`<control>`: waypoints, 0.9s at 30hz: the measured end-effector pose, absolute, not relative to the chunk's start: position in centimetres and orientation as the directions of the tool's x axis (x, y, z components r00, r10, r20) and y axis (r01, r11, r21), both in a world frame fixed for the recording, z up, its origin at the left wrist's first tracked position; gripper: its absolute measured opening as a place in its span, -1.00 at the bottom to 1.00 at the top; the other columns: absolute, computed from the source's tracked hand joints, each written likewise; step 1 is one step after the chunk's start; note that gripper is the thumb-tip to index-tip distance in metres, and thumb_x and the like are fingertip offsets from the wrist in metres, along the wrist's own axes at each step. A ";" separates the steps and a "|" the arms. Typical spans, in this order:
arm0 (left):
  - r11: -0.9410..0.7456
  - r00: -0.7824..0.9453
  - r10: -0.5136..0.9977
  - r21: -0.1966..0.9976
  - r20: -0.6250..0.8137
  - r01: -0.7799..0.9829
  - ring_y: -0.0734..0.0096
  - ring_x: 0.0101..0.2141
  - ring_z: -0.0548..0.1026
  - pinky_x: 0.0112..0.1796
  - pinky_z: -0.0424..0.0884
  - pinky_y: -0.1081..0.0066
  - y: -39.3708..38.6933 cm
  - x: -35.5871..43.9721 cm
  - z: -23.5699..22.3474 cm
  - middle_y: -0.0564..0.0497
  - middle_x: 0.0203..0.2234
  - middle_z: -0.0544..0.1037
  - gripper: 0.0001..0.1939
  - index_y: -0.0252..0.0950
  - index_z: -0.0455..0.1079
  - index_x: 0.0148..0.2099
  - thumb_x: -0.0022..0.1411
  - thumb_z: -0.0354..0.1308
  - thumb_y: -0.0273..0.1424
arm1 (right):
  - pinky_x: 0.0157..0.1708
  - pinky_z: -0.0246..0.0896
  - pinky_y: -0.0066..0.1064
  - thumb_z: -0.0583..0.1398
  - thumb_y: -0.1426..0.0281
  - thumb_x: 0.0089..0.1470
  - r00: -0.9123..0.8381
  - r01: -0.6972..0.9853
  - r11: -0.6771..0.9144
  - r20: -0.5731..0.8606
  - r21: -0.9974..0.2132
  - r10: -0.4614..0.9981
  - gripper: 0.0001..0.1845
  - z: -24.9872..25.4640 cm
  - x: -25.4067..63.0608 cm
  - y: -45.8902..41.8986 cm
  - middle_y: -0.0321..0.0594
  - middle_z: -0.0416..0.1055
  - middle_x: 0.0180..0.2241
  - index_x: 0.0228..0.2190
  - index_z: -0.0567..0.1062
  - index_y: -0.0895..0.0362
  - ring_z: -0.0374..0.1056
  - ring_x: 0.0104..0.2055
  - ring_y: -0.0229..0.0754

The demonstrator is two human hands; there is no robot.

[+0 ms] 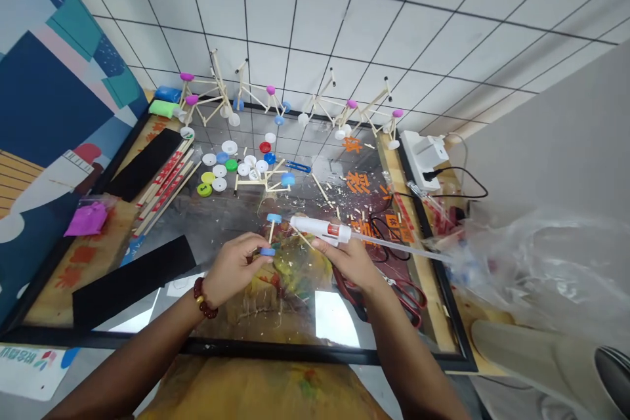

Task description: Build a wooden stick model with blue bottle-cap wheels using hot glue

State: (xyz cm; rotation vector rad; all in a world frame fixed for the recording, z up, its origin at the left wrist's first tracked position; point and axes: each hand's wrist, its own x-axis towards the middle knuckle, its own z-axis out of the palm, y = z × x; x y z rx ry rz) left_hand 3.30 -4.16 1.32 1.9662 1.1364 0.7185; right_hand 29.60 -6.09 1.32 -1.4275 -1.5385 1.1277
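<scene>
My left hand [235, 266] pinches a small wheel pair, two blue bottle caps joined by a short wooden stick [271, 232]. Its lower cap [267, 251] sits at my fingertips, and the upper cap [274, 218] points away from me. My right hand [352, 264] is wrapped round a white hot glue gun [317, 228], whose nozzle end lies just right of the upper cap. A clear glue stick [394, 245] runs out of the gun's back. Another thin wooden stick [302, 237] shows between the gun and my right fingers.
Stick-and-cap models [211, 88] line the wall. Before them lie loose bottle caps [219, 170], a partly built frame [256, 180] and a blue cutter [298, 167]. Black strips [138, 279] and wooden sticks [165, 180] lie left; red-handled scissors [411, 295] and a power strip [424, 154] are right.
</scene>
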 end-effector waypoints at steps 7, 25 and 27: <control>-0.313 0.439 0.895 0.809 0.077 0.498 0.38 -0.18 0.54 -0.18 0.47 0.43 -4.4 3.1 1.1 -0.04 -0.12 0.54 -0.74 -0.22 0.46 -0.02 0.22 0.21 -0.48 | -0.26 0.26 -0.27 0.23 0.11 0.15 -0.139 0.591 0.096 0.016 -0.801 0.990 -0.71 1.8 29.1 -6.2 -0.23 0.44 -0.38 -0.39 0.47 0.08 0.36 -0.30 -0.08; -0.303 0.410 0.907 0.830 0.099 0.469 0.35 -0.18 0.56 -0.14 0.49 0.38 -4.4 3.3 0.9 -0.04 -0.16 0.57 -0.82 -0.23 0.50 -0.11 0.23 0.19 -0.49 | -0.30 0.17 -0.29 0.14 0.07 0.23 -0.192 0.745 0.181 0.052 -0.642 0.980 -0.63 1.8 28.9 -5.9 -0.20 0.44 -0.40 -0.40 0.47 0.09 0.33 -0.33 -0.10; -0.301 0.408 0.908 0.830 0.098 0.470 0.36 -0.19 0.56 -0.15 0.49 0.39 -4.4 3.3 0.9 -0.04 -0.16 0.57 -0.81 -0.23 0.50 -0.10 0.23 0.19 -0.50 | -0.30 0.17 -0.29 0.12 0.06 0.24 -0.200 0.755 0.190 0.055 -0.627 0.978 -0.62 1.9 28.9 -5.9 -0.19 0.45 -0.40 -0.39 0.47 0.10 0.34 -0.33 -0.10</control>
